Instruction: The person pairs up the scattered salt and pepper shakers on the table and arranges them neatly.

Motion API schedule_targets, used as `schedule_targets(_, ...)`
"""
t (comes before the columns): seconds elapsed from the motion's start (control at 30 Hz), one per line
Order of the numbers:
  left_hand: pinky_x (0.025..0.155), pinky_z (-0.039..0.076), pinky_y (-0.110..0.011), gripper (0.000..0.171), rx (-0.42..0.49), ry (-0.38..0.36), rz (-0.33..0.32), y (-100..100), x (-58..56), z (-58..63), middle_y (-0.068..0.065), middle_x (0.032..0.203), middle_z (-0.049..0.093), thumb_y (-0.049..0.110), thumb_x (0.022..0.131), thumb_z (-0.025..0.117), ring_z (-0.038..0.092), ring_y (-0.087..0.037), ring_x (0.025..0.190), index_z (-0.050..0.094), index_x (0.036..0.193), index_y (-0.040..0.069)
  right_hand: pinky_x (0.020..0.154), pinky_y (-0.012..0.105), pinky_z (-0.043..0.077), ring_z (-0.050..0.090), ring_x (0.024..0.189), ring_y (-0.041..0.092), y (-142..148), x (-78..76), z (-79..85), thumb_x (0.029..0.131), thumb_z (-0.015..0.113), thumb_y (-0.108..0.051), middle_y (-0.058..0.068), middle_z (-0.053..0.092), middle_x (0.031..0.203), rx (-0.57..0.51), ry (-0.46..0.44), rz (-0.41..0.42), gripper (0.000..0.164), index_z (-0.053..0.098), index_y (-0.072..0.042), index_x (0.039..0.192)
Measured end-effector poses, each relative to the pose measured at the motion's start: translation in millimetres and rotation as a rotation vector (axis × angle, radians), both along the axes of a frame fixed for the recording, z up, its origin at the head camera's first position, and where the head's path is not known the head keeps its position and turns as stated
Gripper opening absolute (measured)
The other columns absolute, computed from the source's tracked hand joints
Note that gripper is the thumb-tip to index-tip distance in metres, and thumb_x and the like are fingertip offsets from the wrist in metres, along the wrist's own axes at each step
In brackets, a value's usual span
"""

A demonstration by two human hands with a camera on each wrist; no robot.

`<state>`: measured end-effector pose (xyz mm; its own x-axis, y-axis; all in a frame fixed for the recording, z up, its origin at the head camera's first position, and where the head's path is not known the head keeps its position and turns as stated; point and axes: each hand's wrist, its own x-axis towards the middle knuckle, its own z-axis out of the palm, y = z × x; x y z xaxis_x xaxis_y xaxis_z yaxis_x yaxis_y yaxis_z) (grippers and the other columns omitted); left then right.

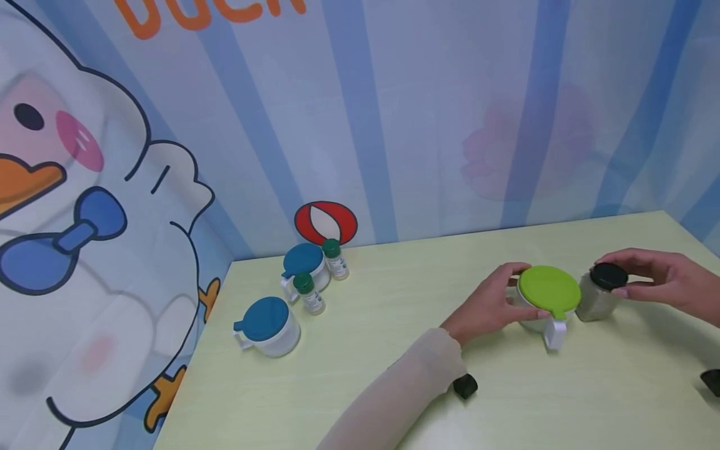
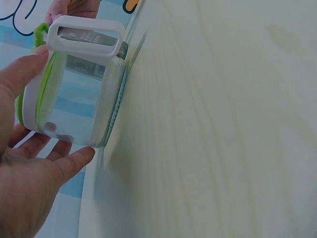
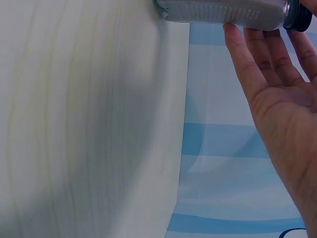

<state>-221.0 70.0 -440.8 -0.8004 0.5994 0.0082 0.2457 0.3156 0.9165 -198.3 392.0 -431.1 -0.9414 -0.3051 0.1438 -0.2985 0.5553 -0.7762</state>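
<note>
My left hand (image 1: pixel 488 307) grips a seasoning jar with a lime-green lid (image 1: pixel 548 289) and a white handle, thumb on one side and fingers on the other. The left wrist view shows the clear body of this green-lidded jar (image 2: pixel 81 94) upright at the tabletop. Close beside it stands a clear jar with a black cap (image 1: pixel 597 303), which my right hand (image 1: pixel 672 284) holds near the cap between thumb and fingers. In the right wrist view, fingers touch the side of the black-capped jar (image 3: pixel 223 12); its contents look greyish in the head view.
Toward the left of the pale table (image 1: pixel 365 375) are two blue-lidded jars, one nearer (image 1: pixel 275 334) and one farther back (image 1: pixel 304 259). Two small green-capped bottles, one front (image 1: pixel 312 300) and one back (image 1: pixel 337 262), stand by them. A black object (image 1: pixel 465 386) lies near my left sleeve.
</note>
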Motion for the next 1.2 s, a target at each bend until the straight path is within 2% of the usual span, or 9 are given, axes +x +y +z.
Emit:
schedule_targets(0.3, 0.094, 0.050, -0.018, 0.077, 0.008, -0.005, 0.003, 1.3, -2.1, -0.4, 0.022, 0.142, 0.046, 0.026, 0.085, 0.084, 0.048, 0.000, 0.126, 0.042, 0.148, 0.033, 0.074, 0.019, 0.056, 0.056, 0.109, -0.013, 2.9, -4.2, -2.3, 0.094, 0.068, 0.002, -0.021, 0.063, 0.122, -0.005, 0.018, 0.051, 0.046, 0.054, -0.001, 0.137)
schedule_targets(0.7, 0.093, 0.050, -0.017, 0.077, 0.006, -0.004, 0.008, 3.2, -3.7, -1.7, 0.021, 0.145, 0.045, 0.026, 0.085, 0.084, 0.048, 0.001, 0.128, 0.041, 0.150, 0.031, 0.073, 0.019, 0.056, 0.054, 0.109, -0.016, 6.3, -5.8, -4.8, 0.094, 0.069, 0.001, -0.023, 0.061, 0.121, 0.002, 0.011, 0.032, 0.047, 0.054, -0.002, 0.138)
schedule_targets(1.2, 0.103, 0.048, -0.023, 0.081, 0.000, -0.014, -0.015, 1.3, -5.5, -2.8, 0.023, 0.150, 0.040, 0.029, 0.087, 0.082, 0.046, 0.000, 0.133, 0.035, 0.153, 0.034, 0.074, 0.019, 0.056, 0.054, 0.110, -0.014, 6.2, -5.2, -4.7, 0.094, 0.068, 0.001, -0.022, 0.062, 0.122, -0.004, 0.008, 0.037, 0.046, 0.054, -0.002, 0.138)
